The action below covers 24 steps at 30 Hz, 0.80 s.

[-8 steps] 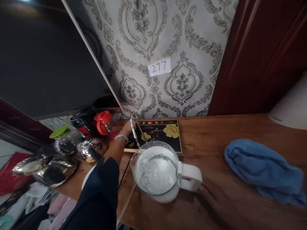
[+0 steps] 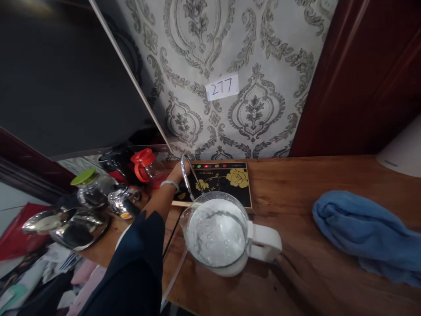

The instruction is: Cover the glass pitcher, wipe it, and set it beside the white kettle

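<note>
Patterned wallpaper backs the wooden table [image 2: 296,184]; the left hand [image 2: 180,171] closes on the faucet [image 2: 188,177] arching toward five o'clock over the kettle [image 2: 219,235]. Right hand unseen.

Left hand [image 2: 180,172]: fingers hidden behind curved metal spout [image 2: 186,174]; grip can't be judged. Right hand: not in frame. Blue cloth [image 2: 368,235]: cut off at right edge. White object [image 2: 403,151], upper right: mostly out of frame, unidentifiable. Stove panel [image 2: 219,180]: near part hidden behind glass kettle [image 2: 217,232]; control markings too small to read. Dark items behind red-lidded jug [image 2: 144,166]: indistinct.
</note>
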Each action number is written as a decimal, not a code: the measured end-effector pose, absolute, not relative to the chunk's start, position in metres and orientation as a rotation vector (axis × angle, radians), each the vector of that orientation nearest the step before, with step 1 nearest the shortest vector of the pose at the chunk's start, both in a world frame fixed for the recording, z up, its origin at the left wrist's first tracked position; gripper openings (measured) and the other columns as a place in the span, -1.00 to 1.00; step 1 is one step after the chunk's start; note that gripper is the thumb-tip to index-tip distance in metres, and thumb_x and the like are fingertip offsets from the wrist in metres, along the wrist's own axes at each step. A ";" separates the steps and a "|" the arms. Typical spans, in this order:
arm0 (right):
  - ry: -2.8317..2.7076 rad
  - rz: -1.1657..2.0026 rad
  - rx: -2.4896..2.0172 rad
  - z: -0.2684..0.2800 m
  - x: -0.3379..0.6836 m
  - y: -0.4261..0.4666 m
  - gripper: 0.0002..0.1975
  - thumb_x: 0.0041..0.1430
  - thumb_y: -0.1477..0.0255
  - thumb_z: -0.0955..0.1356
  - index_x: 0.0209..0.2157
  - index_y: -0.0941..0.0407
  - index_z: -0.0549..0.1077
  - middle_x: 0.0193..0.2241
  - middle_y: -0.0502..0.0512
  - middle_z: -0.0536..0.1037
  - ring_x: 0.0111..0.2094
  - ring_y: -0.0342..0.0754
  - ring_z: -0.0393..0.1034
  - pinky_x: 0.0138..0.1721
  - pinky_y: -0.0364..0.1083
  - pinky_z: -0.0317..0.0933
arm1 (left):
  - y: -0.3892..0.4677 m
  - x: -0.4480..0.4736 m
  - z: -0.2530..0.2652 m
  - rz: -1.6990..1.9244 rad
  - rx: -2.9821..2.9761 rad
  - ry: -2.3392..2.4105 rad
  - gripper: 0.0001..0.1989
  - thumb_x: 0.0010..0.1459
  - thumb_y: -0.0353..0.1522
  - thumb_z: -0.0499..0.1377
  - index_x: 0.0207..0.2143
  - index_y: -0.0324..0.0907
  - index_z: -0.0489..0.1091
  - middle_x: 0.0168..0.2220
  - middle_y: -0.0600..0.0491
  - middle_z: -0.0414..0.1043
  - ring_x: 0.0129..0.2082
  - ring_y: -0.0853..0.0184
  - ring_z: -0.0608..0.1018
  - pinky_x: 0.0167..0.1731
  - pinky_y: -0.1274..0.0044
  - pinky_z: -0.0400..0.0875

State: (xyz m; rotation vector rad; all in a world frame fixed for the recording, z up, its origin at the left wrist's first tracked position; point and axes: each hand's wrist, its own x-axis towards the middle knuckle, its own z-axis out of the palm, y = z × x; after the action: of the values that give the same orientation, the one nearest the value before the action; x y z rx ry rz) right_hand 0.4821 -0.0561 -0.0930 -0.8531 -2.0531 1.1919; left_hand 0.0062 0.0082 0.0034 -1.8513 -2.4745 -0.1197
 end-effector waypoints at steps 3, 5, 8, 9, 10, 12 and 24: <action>-2.041 1.152 -0.855 -0.095 0.482 -0.056 -0.41 0.32 -0.13 0.20 -0.23 -0.04 0.69 -0.23 0.14 0.73 -0.15 0.17 0.64 -0.11 0.06 0.57 | 0.011 0.009 0.006 -0.074 -1.883 -2.466 -0.67 0.16 -0.43 0.15 -0.04 -0.27 0.55 -0.09 -0.24 0.60 -0.05 0.11 0.60 0.07 0.41 0.45; -2.033 1.135 -0.858 -0.099 0.483 -0.056 -0.43 0.31 -0.13 0.21 -0.24 -0.06 0.69 -0.24 0.14 0.73 -0.17 0.17 0.64 -0.12 0.06 0.57 | 0.012 0.011 0.007 -0.059 -1.896 -2.459 -0.68 0.15 -0.43 0.17 -0.06 -0.27 0.55 -0.12 -0.23 0.60 -0.08 0.13 0.60 0.06 0.41 0.45; -2.017 1.133 -0.868 -0.109 0.485 -0.056 -0.45 0.31 -0.11 0.22 -0.22 -0.05 0.69 -0.19 0.15 0.73 -0.15 0.18 0.64 -0.10 0.07 0.57 | 0.011 0.011 0.006 -0.060 -1.901 -2.449 -0.72 0.16 -0.43 0.16 -0.10 -0.26 0.56 -0.17 -0.21 0.61 -0.12 0.15 0.60 0.04 0.41 0.46; -2.015 1.136 -0.871 -0.112 0.485 -0.055 -0.45 0.31 -0.10 0.22 -0.21 -0.04 0.69 -0.17 0.15 0.73 -0.14 0.18 0.64 -0.08 0.07 0.57 | 0.011 0.010 0.005 -0.065 -1.901 -2.445 -0.74 0.17 -0.42 0.16 -0.12 -0.27 0.57 -0.19 -0.21 0.61 -0.12 0.15 0.59 0.05 0.41 0.45; -2.016 1.138 -0.878 -0.115 0.486 -0.055 -0.46 0.31 -0.09 0.23 -0.20 -0.03 0.69 -0.13 0.16 0.72 -0.11 0.18 0.63 -0.05 0.08 0.55 | 0.012 0.010 0.003 -0.072 -1.903 -2.442 -0.75 0.18 -0.42 0.15 -0.14 -0.28 0.57 -0.20 -0.22 0.61 -0.11 0.15 0.59 0.06 0.40 0.45; -2.027 1.148 -0.880 -0.119 0.487 -0.054 -0.47 0.31 -0.07 0.25 -0.18 -0.01 0.69 -0.09 0.17 0.71 -0.08 0.19 0.63 0.00 0.09 0.53 | 0.013 0.010 0.001 -0.085 -1.905 -2.439 -0.76 0.20 -0.41 0.14 -0.16 -0.30 0.57 -0.19 -0.25 0.60 -0.11 0.14 0.58 0.06 0.39 0.44; -2.071 1.263 -0.780 -0.113 0.487 -0.051 -0.51 0.35 0.05 0.25 -0.06 0.05 0.67 -0.02 0.23 0.68 0.03 0.22 0.57 0.14 0.19 0.42 | -0.013 0.023 0.010 -0.243 -1.813 -2.372 -0.63 0.16 -0.54 0.06 -0.10 -0.29 0.61 0.01 -0.28 0.58 0.07 0.06 0.57 0.18 0.31 0.39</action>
State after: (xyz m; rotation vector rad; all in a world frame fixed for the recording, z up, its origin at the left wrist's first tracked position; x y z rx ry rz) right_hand 0.4873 -0.0505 -0.1128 -0.7804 -2.0710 1.2626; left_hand 0.0229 -0.0133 0.0105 -1.8129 -2.3717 -0.2427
